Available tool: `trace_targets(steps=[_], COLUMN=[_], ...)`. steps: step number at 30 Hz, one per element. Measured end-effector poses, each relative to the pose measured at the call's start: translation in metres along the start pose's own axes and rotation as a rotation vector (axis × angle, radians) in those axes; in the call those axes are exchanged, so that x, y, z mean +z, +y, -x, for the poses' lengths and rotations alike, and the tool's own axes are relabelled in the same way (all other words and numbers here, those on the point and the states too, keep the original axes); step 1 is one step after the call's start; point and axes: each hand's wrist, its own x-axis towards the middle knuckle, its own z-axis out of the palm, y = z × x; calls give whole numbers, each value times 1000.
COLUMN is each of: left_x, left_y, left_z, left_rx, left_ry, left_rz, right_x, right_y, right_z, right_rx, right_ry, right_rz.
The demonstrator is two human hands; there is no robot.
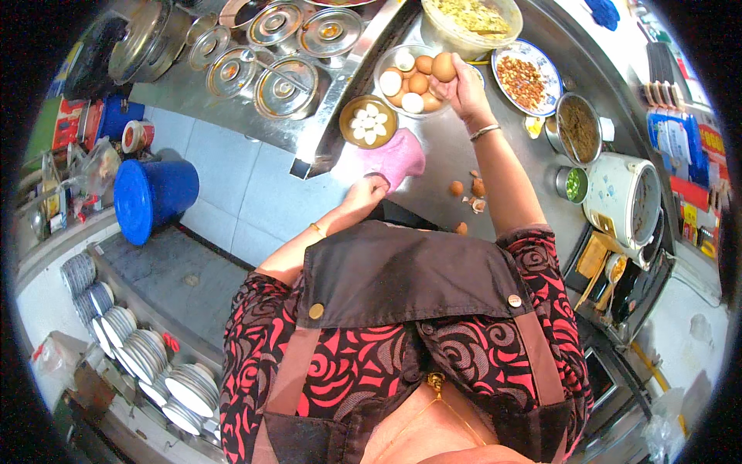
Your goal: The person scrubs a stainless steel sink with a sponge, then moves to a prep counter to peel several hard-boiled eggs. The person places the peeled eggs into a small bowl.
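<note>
My right hand [461, 87] grips a brown egg [444, 66] over the far right part of a clear plastic bowl [380, 98]. Inside that bowl are brown eggs [417, 83] and several white eggs [412, 103]. Closer to me, a round brownish bowl [346, 132] holds several peeled white eggs [368, 123]. A crumpled pink cloth [397, 156] lies against its near side. At the cloth's near edge is my left hand [368, 194], fingers curled; whether they pinch the cloth is unclear. Broken eggshells [477, 188] are scattered on the steel counter [443, 153] below my right forearm.
Beyond the bowls stands a tub of shredded yellowish food [469, 17]. To the right are a plate of nuts [524, 84], a pot [577, 130], a cup of chopped greens [573, 184] and a rice cooker [617, 197]. Lidded steel pots [287, 87] stand left; a blue bin [156, 194] is farther left.
</note>
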Motion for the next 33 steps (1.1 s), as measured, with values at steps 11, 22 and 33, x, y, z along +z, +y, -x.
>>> trace_targets(steps=[11, 22, 33], left_x=[29, 23, -1], left_y=[39, 62, 32], left_z=[-15, -33, 4], left_rx=[53, -356, -295], left_ry=[-123, -1, -19], left_rz=[-149, 1119, 870], right_x=[-51, -19, 4], right_y=[22, 55, 11], right_z=[83, 137, 5], right_rx=[66, -350, -377], right_ry=[135, -128, 17], right_rz=[797, 1259, 2100])
